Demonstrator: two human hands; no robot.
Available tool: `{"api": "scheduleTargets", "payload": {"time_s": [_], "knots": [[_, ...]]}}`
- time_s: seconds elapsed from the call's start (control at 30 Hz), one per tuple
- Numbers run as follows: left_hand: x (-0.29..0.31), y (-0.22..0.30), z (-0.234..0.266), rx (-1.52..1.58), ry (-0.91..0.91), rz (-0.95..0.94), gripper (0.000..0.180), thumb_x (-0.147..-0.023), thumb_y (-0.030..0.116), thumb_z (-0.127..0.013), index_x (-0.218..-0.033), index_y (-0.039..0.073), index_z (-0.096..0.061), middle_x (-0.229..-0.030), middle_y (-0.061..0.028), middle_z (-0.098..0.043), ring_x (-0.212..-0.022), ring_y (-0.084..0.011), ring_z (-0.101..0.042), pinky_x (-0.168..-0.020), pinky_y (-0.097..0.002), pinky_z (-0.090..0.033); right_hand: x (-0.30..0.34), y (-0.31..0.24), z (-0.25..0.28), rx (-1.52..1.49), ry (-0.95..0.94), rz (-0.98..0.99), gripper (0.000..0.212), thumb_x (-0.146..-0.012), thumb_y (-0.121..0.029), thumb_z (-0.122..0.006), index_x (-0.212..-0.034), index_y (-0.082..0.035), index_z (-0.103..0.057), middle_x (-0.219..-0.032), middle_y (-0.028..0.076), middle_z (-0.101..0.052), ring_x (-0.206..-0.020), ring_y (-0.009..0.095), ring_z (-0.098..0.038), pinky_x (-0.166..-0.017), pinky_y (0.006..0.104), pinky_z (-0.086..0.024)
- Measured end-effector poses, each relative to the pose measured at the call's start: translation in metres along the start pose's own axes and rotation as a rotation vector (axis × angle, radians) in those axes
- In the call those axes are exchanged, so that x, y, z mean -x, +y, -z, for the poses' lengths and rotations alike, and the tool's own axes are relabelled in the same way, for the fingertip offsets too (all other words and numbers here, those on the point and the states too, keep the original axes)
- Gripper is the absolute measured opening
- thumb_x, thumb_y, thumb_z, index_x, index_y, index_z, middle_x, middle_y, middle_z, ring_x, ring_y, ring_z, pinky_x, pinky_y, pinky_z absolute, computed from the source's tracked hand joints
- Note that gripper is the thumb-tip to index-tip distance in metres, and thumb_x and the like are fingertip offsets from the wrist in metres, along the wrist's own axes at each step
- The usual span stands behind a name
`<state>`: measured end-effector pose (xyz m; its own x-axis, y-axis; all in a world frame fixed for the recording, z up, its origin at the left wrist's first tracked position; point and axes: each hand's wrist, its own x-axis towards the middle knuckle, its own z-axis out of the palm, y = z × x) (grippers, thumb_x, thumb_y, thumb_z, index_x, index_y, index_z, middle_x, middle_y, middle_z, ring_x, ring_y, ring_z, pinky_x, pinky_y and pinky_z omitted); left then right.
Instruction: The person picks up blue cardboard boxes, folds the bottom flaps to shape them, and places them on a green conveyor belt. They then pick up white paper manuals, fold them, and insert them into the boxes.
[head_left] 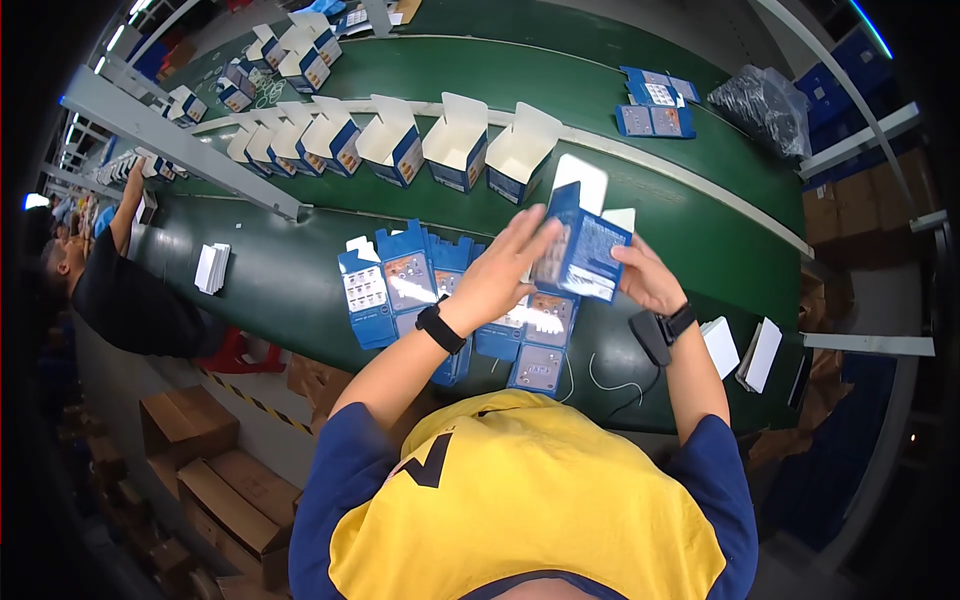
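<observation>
Above the near edge of the green bench, a blue printed carton (597, 258) stands folded into a box, its white top flap raised. My right hand (652, 277) grips the carton's right side, thumb on the printed face. Fingers stretched out, my left hand (508, 258) lies along the carton's left side; its contact there is partly blurred. Flat, unfolded blue cartons (407, 282) spread beneath and left of my left hand, and more flat cartons (541, 368) lie below the box in front of my body.
A row of open cartons (455, 150) stands along the rail beyond my hands. Flat cartons (657, 103) and a plastic bag of dark items (765, 108) lie far right. White card stacks (760, 355) sit near right, another card stack (212, 268) left. A co-worker (130, 290) reaches over the bench.
</observation>
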<state>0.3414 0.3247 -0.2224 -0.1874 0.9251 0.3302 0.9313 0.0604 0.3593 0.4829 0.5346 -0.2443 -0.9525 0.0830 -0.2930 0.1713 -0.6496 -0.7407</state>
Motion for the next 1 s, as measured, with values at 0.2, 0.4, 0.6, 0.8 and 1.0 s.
{"api": "scheduleTargets", "payload": {"time_s": [0.2,0.4,0.6,0.8,1.0], "knots": [[0.049,-0.002,-0.078,0.098,-0.265,0.726,0.088,-0.067,0.022,-0.074,-0.137,0.003,-0.023,-0.11,-0.0271,-0.053,-0.082,-0.0398,-0.059,-0.073,-0.0428,-0.05,-0.115,0.032,0.073,0.748,0.465,0.612,0.116,-0.062,-0.003,-0.076,-0.142,-0.008,0.008,-0.139,0.02,-0.032,-0.124,0.031,-0.04,-0.101,0.0365,-0.037],[0.061,0.006,-0.098,-0.072,-0.331,0.723,0.093,-0.067,0.025,-0.074,-0.139,0.006,-0.019,-0.106,-0.0287,-0.054,-0.085,-0.0412,-0.059,-0.074,-0.0437,-0.05,-0.139,0.066,0.099,1.051,0.632,0.593,0.12,-0.059,-0.011,-0.079,-0.142,-0.003,0.007,-0.139,0.026,-0.03,-0.126,0.036,-0.036,-0.103,0.0374,-0.033],[0.069,0.004,-0.102,0.172,-0.137,0.694,0.1,-0.065,0.025,-0.075,-0.142,0.01,-0.013,-0.108,-0.0258,-0.053,-0.092,-0.0429,-0.057,-0.08,-0.044,-0.048,-0.021,0.088,0.082,0.624,0.505,-0.153,0.084,-0.075,-0.03,-0.07,-0.139,0.002,-0.025,-0.133,0.02,-0.041,-0.121,0.028,-0.043,-0.094,0.0427,-0.037],[0.06,0.016,-0.109,0.293,-0.152,0.664,0.106,-0.065,0.025,-0.075,-0.142,0.006,-0.005,-0.116,-0.0279,-0.049,-0.104,-0.0424,-0.052,-0.088,-0.0413,-0.044,0.05,0.104,0.013,0.333,0.311,-0.315,0.059,-0.079,-0.028,-0.065,-0.127,-0.001,-0.044,-0.123,0.01,-0.051,-0.113,0.019,-0.046,-0.095,0.0306,-0.034],[0.056,0.008,-0.123,0.461,-0.01,0.803,0.109,-0.068,0.025,-0.075,-0.141,0.002,0.002,-0.126,-0.0295,-0.043,-0.117,-0.0376,-0.046,-0.095,-0.0379,-0.04,0.052,0.13,0.003,0.285,0.354,-0.153,0.059,-0.079,-0.021,-0.065,-0.13,-0.001,-0.04,-0.121,0.011,-0.052,-0.112,0.02,-0.048,-0.095,0.0316,-0.037]]}}
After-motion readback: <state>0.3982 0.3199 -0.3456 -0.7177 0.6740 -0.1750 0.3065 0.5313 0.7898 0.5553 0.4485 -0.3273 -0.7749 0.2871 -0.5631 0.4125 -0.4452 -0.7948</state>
